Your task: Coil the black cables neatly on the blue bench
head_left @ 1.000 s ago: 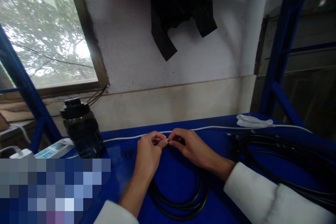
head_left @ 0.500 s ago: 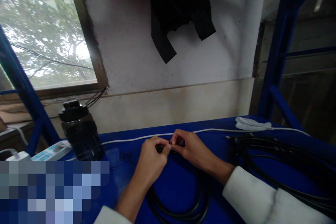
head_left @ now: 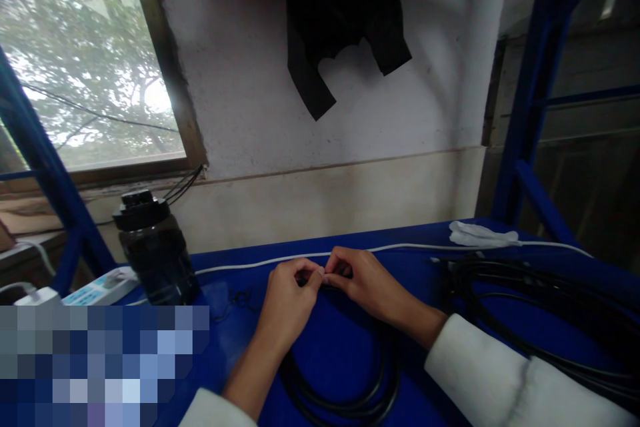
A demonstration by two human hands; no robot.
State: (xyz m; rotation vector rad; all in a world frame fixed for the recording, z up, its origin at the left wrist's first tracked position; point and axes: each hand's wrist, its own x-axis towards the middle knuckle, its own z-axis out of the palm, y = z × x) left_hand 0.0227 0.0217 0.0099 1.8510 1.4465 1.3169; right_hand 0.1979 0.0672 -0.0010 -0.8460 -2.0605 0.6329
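A coil of black cable (head_left: 345, 407) lies on the blue tabletop (head_left: 330, 353) in front of me. At the coil's far side, my left hand (head_left: 293, 297) and my right hand (head_left: 363, 280) meet fingertip to fingertip. Both pinch closed with thumb and forefinger. Whatever sits between them is tiny, dark and mostly covered by the fingers, so I cannot make it out. Several thin, curled black ties (head_left: 240, 298) lie to the left of my left hand.
To the right rests a larger bundle of black cable (head_left: 540, 327). A white cord (head_left: 400, 247) runs along the back, past a crumpled white plastic piece (head_left: 483, 235). At left stand a dark water bottle (head_left: 156, 253) and a white power strip (head_left: 103, 287). Blue frame posts (head_left: 530, 93) rise at both sides.
The fingertips have shifted very slightly while staying pinched together at the same spot. Cables and other things lie as before.
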